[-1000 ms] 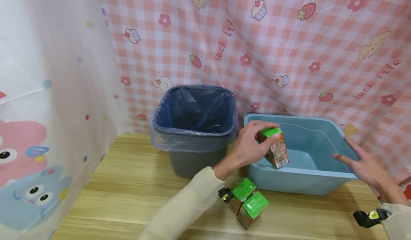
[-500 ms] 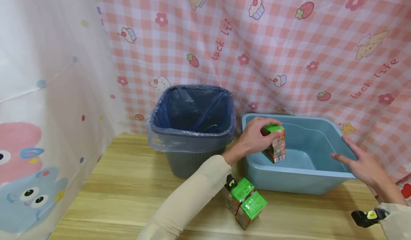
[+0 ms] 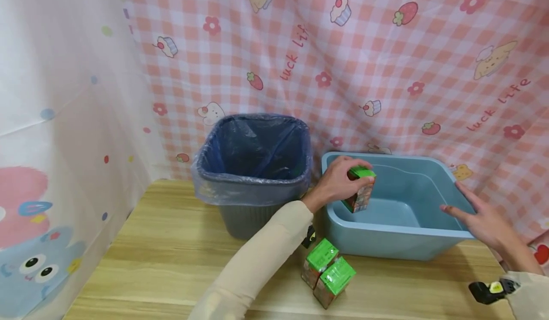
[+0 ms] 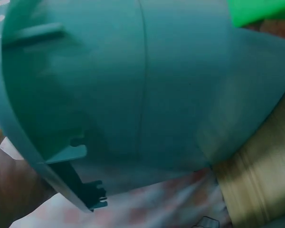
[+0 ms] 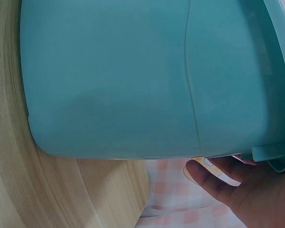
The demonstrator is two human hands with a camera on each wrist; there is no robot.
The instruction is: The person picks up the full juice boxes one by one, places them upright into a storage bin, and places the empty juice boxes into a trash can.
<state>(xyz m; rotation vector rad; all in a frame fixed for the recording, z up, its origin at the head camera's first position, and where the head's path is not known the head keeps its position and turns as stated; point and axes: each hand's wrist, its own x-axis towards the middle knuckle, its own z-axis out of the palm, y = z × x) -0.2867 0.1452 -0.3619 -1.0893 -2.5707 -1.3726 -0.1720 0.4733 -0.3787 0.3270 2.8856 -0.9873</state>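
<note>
My left hand (image 3: 336, 182) holds a small carton (image 3: 361, 191) with a bright green top and reddish printed sides, thumb and fingers around its upper part. The carton is over the left end of a blue plastic tub (image 3: 399, 233). A green corner of a carton (image 4: 261, 10) shows at the top right of the left wrist view. At the tub's right end, my right hand (image 3: 493, 222) rests against the rim, fingers and thumb fairly straight. Two similar green-topped cartons, a rear one (image 3: 322, 255) and a front one (image 3: 338, 275), stand side by side on the table before the tub.
Left of the tub stands a grey bin (image 3: 253, 215) lined with a clear bluish bag (image 3: 253, 191). All of it sits on a wooden table (image 3: 171, 258). A pink checked curtain (image 3: 274, 48) hangs close behind, a white printed one (image 3: 73, 72) at the left.
The left hand has lifted the carton slightly, tipped it more upright and drawn it back a little left over the tub. The right hand keeps its place; the view has shifted slightly.
</note>
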